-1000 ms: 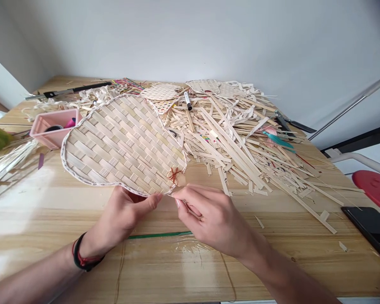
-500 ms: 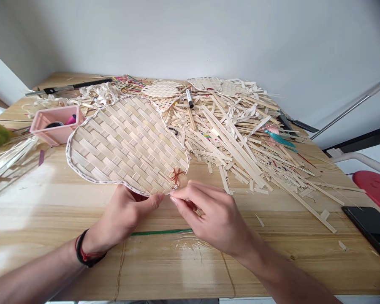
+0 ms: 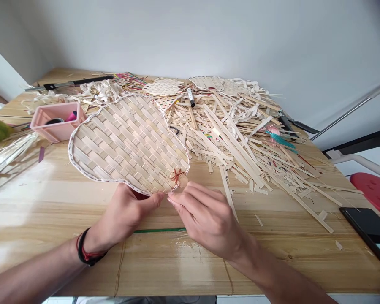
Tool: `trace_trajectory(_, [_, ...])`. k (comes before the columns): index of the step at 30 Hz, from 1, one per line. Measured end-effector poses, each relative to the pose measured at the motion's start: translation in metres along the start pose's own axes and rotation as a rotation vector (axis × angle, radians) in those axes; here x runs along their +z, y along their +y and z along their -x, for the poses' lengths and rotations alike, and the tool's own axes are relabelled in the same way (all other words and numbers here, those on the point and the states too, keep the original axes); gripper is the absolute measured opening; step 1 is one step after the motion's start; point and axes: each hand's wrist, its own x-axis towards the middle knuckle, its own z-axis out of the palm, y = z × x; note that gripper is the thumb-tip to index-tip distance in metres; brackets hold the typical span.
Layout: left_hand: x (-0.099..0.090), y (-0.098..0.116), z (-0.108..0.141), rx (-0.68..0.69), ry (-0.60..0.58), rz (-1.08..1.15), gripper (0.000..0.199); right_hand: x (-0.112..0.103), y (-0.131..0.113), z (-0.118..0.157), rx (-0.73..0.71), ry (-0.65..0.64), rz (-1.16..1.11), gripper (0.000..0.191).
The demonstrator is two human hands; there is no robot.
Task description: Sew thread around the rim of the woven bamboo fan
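Note:
A heart-shaped fan woven of pale bamboo strips (image 3: 129,143) is held tilted above the table, its rim bound in white with a twisted thread. My left hand (image 3: 129,215) grips its lower edge, thumb on the front and fingers hidden behind. Close to the fan's lower right corner, my right hand (image 3: 205,215) is closed in a pinch against the rim, right by my left thumb. Whatever lies between those fingertips is too small to make out. Reddish-brown stitching (image 3: 177,176) forms a star near that corner.
A pink box (image 3: 55,122) with spools stands at left. Loose bamboo strips (image 3: 234,143) pile up at centre right, with a marker (image 3: 190,97) and other woven fans (image 3: 163,87) behind. A green strip (image 3: 160,230) lies under my hands. At the right edge rests a phone (image 3: 367,228).
My right hand's fingertips have shifted slightly left along the rim, and the hand has turned a little. My left hand keeps its grip on the fan. The view has moved slightly.

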Motion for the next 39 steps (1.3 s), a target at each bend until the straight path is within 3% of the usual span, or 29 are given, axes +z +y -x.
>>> trace_trajectory(14, [0.0028,0.0015,-0.0029,0.006,0.014,-0.029,0.026,0.0063,-0.0012,0.0034,-0.034,0.016,0.105,0.028])
trace_trajectory(25, [-0.0026,0.0028,-0.0040,-0.015,0.050,-0.060,0.017,0.0002,0.0036,-0.0039,0.110,0.104,-0.110,0.011])
trace_trajectory(39, [0.0008,0.0036,0.0001,-0.048,0.015,-0.043,0.028,-0.0011,0.0033,-0.0042,0.186,0.069,-0.183,0.019])
